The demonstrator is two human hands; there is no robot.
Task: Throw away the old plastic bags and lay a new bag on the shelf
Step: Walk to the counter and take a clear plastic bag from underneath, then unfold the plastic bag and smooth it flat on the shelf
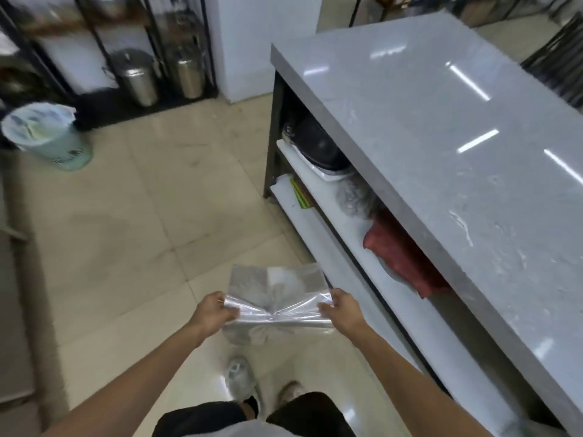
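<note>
A clear plastic bag point(274, 294) hangs stretched between both hands above the tiled floor, low in the middle of the head view. My left hand point(212, 312) pinches its left edge and my right hand point(342, 307) pinches its right edge. To the right stands a grey-topped counter point(441, 127) with white shelves point(353, 247) under it. On the upper shelf lie a dark pan point(318, 146), a crumpled clear bag point(355, 198) and a red cloth point(400, 253). A green bin point(47, 134) lined with a plastic bag stands on the floor at the far left.
Black wire racks with steel canisters point(137, 75) line the back wall, beside a white appliance point(262, 42). A grey cabinet edge point(15, 279) runs along the left. My shoes point(243, 380) stand on the cream floor tiles between bin and counter.
</note>
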